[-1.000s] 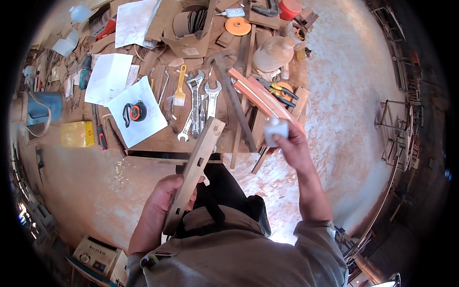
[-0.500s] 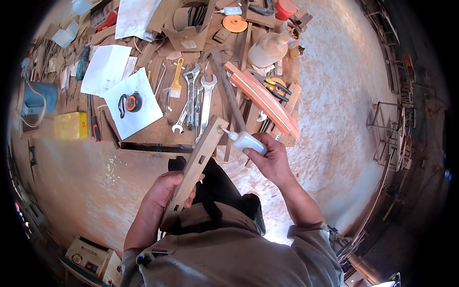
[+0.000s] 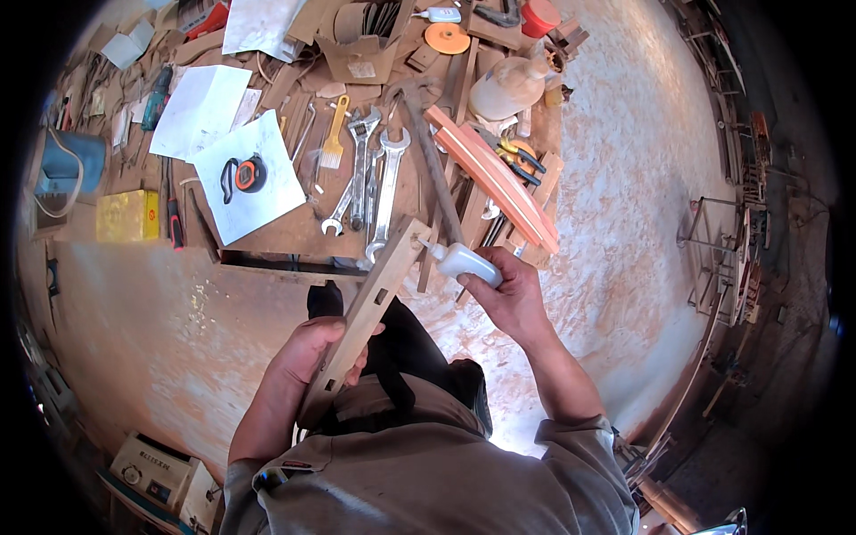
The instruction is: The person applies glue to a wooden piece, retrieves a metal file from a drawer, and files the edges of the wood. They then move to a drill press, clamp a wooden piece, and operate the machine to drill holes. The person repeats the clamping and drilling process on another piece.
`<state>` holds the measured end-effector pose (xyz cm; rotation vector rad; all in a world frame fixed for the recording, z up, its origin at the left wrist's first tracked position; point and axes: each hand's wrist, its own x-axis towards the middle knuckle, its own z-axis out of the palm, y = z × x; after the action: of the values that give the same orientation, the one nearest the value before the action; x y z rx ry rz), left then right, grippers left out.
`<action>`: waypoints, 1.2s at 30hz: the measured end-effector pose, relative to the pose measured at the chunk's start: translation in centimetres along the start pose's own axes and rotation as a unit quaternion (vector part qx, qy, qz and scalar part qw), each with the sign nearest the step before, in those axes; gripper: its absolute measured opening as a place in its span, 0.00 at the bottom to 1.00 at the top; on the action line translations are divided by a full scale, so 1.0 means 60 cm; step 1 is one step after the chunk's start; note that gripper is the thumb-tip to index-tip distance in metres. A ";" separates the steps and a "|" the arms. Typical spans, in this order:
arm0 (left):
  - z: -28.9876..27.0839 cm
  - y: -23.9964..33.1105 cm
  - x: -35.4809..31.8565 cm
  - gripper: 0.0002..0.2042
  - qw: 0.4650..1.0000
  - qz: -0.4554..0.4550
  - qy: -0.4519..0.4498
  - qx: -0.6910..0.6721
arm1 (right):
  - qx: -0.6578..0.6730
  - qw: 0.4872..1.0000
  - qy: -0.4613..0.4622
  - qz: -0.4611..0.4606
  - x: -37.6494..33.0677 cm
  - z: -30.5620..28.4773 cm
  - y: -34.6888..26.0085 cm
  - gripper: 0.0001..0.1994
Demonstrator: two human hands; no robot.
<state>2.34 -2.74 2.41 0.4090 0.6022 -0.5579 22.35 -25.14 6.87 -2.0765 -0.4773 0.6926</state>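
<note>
A long, narrow strip of pale wood with small notches along one edge [image 3: 370, 312] is held in front of the body by the left hand [image 3: 308, 366], whose fingers are wrapped tightly around its lower third. The strip's long axis runs diagonally, from the lower end near the chest up and to the right, and its upper end lies at the near edge of the cluttered wooden counter [image 3: 285, 236]. A small white plastic squeeze bottle [image 3: 462, 262] is gripped in the closed right hand [image 3: 510, 299]; it lies nearly level, with its nozzle pointed left and touching the strip's upper end. On the counter, a square yellow box with a small red mark [image 3: 129, 216] is seen at the left edge, and beside it a white sheet of paper [image 3: 254, 192] carries a black and orange tape measure [image 3: 245, 174]. An open brown cardboard box with a pale rectangular label on its front [image 3: 361, 49] stands at the far side. Several steel spanners [image 3: 370, 178] are laid side by side near the middle, and a large cream plastic jug [image 3: 508, 87] stands to their right.
</note>
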 end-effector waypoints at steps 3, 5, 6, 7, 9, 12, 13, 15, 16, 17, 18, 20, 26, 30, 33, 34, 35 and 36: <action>-0.001 -0.002 -0.001 0.25 1.000 -0.003 0.007 -0.001 | -0.011 1.000 -0.006 0.008 0.000 -0.001 -0.002 0.13; -0.003 -0.004 0.001 0.25 1.000 -0.005 0.001 -0.011 | -0.013 1.000 -0.008 0.012 -0.001 -0.001 -0.004 0.13; -0.005 -0.006 0.003 0.25 1.000 -0.005 -0.007 -0.018 | -0.014 1.000 -0.009 0.016 -0.002 -0.001 -0.005 0.13; -0.007 -0.007 0.004 0.25 1.000 -0.006 -0.014 -0.025 | -0.015 1.000 -0.010 0.020 -0.002 -0.002 -0.005 0.13; -0.009 -0.009 0.006 0.25 1.000 -0.006 -0.018 -0.024 | -0.015 1.000 -0.009 0.023 -0.003 -0.002 -0.005 0.13; -0.007 -0.007 0.008 0.24 1.000 -0.012 -0.016 -0.017 | -0.020 1.000 -0.003 0.003 -0.003 -0.001 -0.001 0.13; -0.006 -0.006 0.009 0.24 1.000 -0.015 -0.014 -0.014 | -0.023 1.000 0.001 -0.007 -0.002 -0.001 0.000 0.12; -0.006 -0.006 0.011 0.24 1.000 -0.014 -0.021 -0.014 | -0.025 1.000 -0.002 0.008 -0.003 -0.004 -0.004 0.12; -0.006 -0.006 0.012 0.23 1.000 -0.013 -0.024 -0.014 | -0.026 1.000 -0.003 0.016 -0.003 -0.005 -0.006 0.12; -0.005 -0.006 0.013 0.23 0.999 -0.014 -0.027 -0.018 | -0.026 1.000 -0.004 0.016 -0.003 -0.006 -0.006 0.12; -0.005 -0.006 0.015 0.23 0.999 -0.016 -0.030 -0.024 | -0.026 0.999 -0.004 0.018 -0.003 -0.007 -0.006 0.12; -0.005 -0.006 0.019 0.23 0.999 -0.017 -0.036 -0.029 | -0.025 0.999 -0.007 0.029 -0.003 -0.010 -0.008 0.12; -0.001 -0.007 0.027 0.24 0.997 -0.009 -0.061 -0.045 | 0.157 0.987 -0.021 0.039 -0.007 -0.032 0.021 0.13; -0.002 -0.004 0.029 0.23 0.996 -0.018 -0.073 -0.050 | 0.393 0.915 -0.066 0.061 -0.004 -0.044 0.053 0.18; 0.000 -0.001 0.030 0.23 0.995 -0.026 -0.077 -0.057 | 0.435 0.895 -0.086 0.054 -0.003 -0.046 0.055 0.20; 0.002 0.000 0.031 0.23 0.995 -0.028 -0.078 -0.061 | 0.438 0.893 -0.090 0.054 -0.003 -0.046 0.055 0.20; 0.002 0.001 0.031 0.23 0.995 -0.032 -0.074 -0.057 | 0.460 0.881 -0.094 0.056 -0.003 -0.045 0.053 0.19; 0.003 0.002 0.032 0.23 0.995 -0.035 -0.071 -0.053 | 0.480 0.870 -0.097 0.058 -0.003 -0.045 0.048 0.18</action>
<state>3.81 -3.43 1.33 0.2457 0.5083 -0.6137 24.15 -28.49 5.82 -1.0972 -0.0594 0.9653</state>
